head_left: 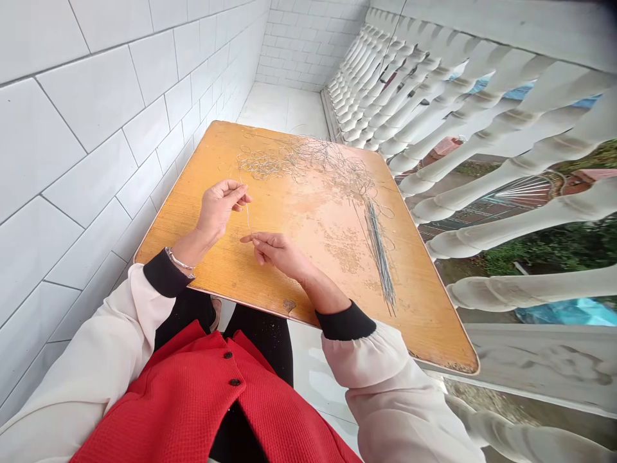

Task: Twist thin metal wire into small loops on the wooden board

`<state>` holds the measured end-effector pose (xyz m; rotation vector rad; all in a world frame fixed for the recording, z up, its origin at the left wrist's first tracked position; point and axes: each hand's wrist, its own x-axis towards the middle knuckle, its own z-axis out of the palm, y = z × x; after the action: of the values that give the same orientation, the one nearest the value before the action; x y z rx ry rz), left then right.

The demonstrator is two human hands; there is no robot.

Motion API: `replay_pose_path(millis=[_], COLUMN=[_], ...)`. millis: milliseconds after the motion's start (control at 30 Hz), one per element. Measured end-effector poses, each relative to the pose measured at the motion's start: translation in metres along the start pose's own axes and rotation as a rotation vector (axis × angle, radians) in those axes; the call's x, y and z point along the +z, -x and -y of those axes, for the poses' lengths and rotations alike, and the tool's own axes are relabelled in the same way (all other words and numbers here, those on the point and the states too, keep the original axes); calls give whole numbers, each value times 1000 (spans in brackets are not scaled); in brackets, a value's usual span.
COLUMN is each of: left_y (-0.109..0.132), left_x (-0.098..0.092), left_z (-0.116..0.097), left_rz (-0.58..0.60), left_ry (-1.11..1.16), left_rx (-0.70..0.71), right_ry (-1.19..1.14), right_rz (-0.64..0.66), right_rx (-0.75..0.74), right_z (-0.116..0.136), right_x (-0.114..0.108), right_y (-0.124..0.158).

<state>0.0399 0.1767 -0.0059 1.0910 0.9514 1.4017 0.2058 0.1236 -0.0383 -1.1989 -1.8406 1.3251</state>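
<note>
We have a white tiled wall (96, 161) running along the left side of the wooden surface (419, 315), and a row of white turned balusters (506, 128) along its right side. Beyond the surface's far edge lies a pale tiled floor (284, 109). A grey concrete ledge (544, 357) sits just beside its near right corner. Through the balusters, to the right of the surface, we can see green plants (525, 251), a blue sheet (569, 313) and a fan-patterned metal grille (520, 193).
</note>
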Motion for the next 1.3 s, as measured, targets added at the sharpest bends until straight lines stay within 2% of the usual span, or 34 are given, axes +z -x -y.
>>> replay_pose_path(millis=[67,233,433,600,733,900,1100,1167,1300], left_y=[1,8,10,11,12,13,15,16,17], left_x=[0,2,4,12,12,10,14,16,16], left_z=[-2,-3,0,8,9,5,8,7,3], left_rz=[-1,125,160,244,231,172,167,182,217], left_ry=[-4,-11,-24,-30,-13,-22,-57,-57,-52], left_rx=[-24,-123,-128,-202,-161,-129,-108,-122,-118], right_ry=[-26,-32,-47,-67,-44,-31,35,13,-177], right_rz=[-19,-125,-215,-316,-400,-392,-462,-426,-272], right_rx=[2,-8,-8,-64,-61,-60,-103,-107,-61], right_z=[0,-3,-5,-3,0,0,-6,-5,3], right_x=[1,1,1,3,3,4,7,6,4], right_y=[0,-4,-7,-9,-7,-6,-7,-7,-5])
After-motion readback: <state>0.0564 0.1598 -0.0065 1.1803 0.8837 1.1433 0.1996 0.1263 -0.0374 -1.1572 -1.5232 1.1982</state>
